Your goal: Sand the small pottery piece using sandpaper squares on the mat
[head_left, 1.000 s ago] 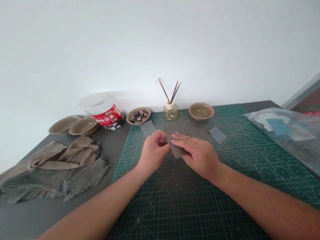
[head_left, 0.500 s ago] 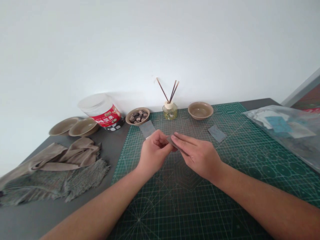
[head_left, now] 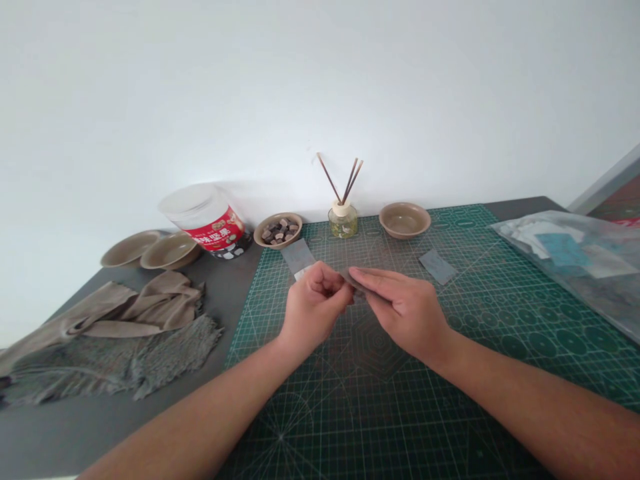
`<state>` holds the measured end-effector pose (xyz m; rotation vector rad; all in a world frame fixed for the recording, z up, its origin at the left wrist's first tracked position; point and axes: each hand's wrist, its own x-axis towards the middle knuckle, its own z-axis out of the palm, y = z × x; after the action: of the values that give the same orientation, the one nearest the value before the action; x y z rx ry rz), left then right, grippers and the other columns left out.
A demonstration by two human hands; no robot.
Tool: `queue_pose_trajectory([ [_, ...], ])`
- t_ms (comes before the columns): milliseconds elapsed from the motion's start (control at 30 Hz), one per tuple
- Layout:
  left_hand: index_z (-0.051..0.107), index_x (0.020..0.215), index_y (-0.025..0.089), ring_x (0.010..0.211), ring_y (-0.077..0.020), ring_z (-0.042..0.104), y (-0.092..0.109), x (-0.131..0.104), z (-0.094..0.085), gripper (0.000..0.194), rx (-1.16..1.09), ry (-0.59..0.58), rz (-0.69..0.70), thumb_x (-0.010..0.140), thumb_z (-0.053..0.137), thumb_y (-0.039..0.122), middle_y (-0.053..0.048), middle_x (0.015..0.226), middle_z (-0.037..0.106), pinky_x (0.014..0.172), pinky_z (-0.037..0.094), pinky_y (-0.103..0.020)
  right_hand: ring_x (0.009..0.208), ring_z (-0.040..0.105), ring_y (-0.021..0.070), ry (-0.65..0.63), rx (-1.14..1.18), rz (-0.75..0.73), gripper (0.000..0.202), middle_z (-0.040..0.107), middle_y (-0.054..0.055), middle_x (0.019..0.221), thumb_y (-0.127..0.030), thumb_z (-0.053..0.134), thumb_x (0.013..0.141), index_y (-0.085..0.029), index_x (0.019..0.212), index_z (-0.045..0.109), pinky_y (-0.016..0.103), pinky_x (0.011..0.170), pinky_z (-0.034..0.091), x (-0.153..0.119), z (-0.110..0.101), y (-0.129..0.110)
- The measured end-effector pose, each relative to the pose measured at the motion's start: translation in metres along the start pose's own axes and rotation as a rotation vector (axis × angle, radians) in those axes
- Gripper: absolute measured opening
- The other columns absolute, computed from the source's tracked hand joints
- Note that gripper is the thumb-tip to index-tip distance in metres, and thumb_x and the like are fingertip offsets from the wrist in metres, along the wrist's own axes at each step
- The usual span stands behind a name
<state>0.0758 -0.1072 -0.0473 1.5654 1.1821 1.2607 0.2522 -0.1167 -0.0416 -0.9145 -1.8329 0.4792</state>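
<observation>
The left hand's (head_left: 316,303) grip and the right hand's (head_left: 407,308) grip pinch a thin grey-brown rectangular sheet (head_left: 361,287) between them.

Before you, the shallow round tan bowl of small blocks (head_left: 264,240) has a smooth, glossy rim. Your green grid-printed cutting mat (head_left: 310,373) looks smooth and plasticky. The crumpled grey-brown cloth (head_left: 165,300) is soft and matt; the clear flat bag (head_left: 615,287) is shiny plastic.

Looks like a home craft desk: green cutting mat (head_left: 400,400), 1 reed diffuser (head_left: 343,220), 4 bowls, white wall.
</observation>
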Motion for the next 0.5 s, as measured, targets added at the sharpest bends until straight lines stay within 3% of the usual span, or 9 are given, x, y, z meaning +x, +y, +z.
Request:
queue_pose_trajectory([
  [100,0.054,0.075,0.021,0.049,-0.0097,0.049,-0.0042,0.0024,-0.0005,0.025,0.066,-0.001,0.020,0.082,0.074,0.033,0.005,0.057,0.055,0.048,0.037,-0.022,0.097,0.077,0.0255,0.075,0.334,0.351,0.027,0.078,0.006,0.108,-0.020,0.061,0.093,-0.021,0.115,0.076,0.039,0.086,0.066,0.0036,0.0045,0.0007],
  [167,0.055,0.074,0.021,0.048,-0.0092,0.045,-0.0059,0.0028,-0.0009,0.026,0.101,-0.009,0.013,0.081,0.074,0.036,0.005,0.056,0.053,0.047,0.033,-0.022,0.095,0.077,0.0269,0.078,0.432,0.440,0.026,0.079,0.007,0.106,-0.022,0.062,0.092,-0.020,0.114,0.077,0.041,0.083,0.066,0.0034,0.0052,0.0012],
  [367,0.057,0.076,0.021,0.045,-0.0085,0.043,-0.0052,-0.0004,-0.0010,0.020,0.095,0.021,0.024,0.082,0.073,0.033,0.006,0.054,0.052,0.046,0.031,-0.022,0.109,0.073,0.0217,0.014,0.031,0.070,0.034,0.075,0.002,0.120,-0.013,0.060,0.093,-0.027,0.120,0.074,0.038,0.101,0.059,-0.0024,-0.0007,0.0004],
  [500,0.058,0.075,0.020,0.048,-0.0089,0.045,-0.0047,-0.0004,-0.0009,0.020,0.114,0.043,0.045,0.081,0.074,0.030,0.005,0.056,0.054,0.048,0.035,-0.022,0.107,0.073,0.0193,0.032,-0.051,0.035,0.035,0.075,0.002,0.120,-0.011,0.058,0.094,-0.023,0.123,0.072,0.033,0.098,0.060,-0.0046,-0.0011,-0.0010],
])
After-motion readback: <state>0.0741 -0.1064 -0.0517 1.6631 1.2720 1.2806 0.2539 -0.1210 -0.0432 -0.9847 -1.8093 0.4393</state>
